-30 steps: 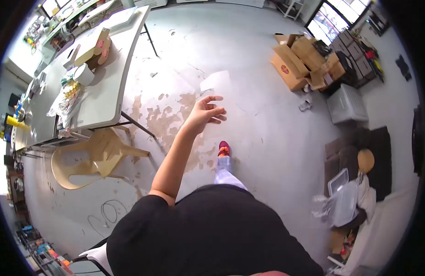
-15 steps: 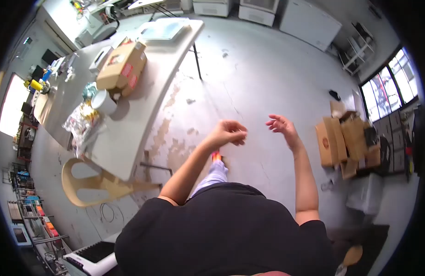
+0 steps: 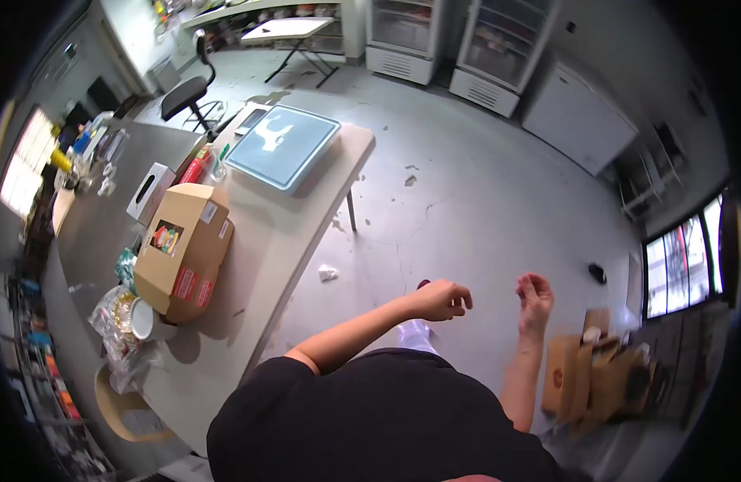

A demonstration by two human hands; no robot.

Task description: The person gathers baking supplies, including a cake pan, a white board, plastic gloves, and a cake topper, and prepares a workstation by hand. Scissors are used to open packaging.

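My left hand (image 3: pixel 443 300) hangs in the air over the floor, its fingers loosely bent and nothing between them. To its right, my right hand (image 3: pixel 535 299) is raised with fingers half curled and somewhat apart, also holding nothing. Neither hand touches any object. Left of them stands a long table (image 3: pixel 262 249). On it are a blue-lidded plastic container (image 3: pixel 282 145), a brown cardboard box (image 3: pixel 186 245) with red labels, a white cup (image 3: pixel 150 321) and a crumpled clear plastic bag (image 3: pixel 114 325).
A wooden chair (image 3: pixel 118 414) sits by the near table end. Open cardboard boxes (image 3: pixel 575 373) are stacked on the right. Ahead stand glass-door fridges (image 3: pixel 403 36) and a chest freezer (image 3: pixel 579 116). A white scrap (image 3: pixel 328 273) lies on the floor (image 3: pixel 459 217).
My view has moved forward along the table, so the container and the box appear nearer and lower. My right hand's fingers have curled in more; both hands remain empty.
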